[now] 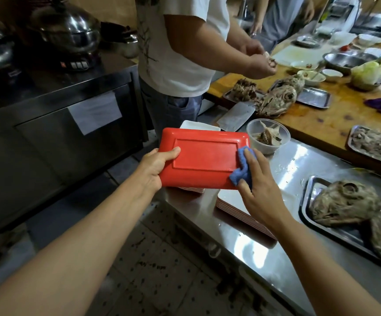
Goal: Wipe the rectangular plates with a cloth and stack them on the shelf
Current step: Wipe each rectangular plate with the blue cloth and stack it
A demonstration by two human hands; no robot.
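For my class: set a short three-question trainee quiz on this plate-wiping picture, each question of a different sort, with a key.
1. True or false: the red plate is held with its underside up.
2. Which of the hands presses the blue cloth on the plate? A) left hand B) right hand
3. Fill in: the clear bowl stands on the ____ counter.

Key: 1 true; 2 B; 3 steel.

Red rectangular plate (pixel 204 159), turned underside up with its raised foot rim showing, held roughly level just above the near corner of the steel counter (pixel 287 236). Blue cloth (pixel 242 171), crumpled, pressed against the plate's right end. Stacked plates (pixel 232 205) on the counter just below it, white faces up, reddish edges showing.
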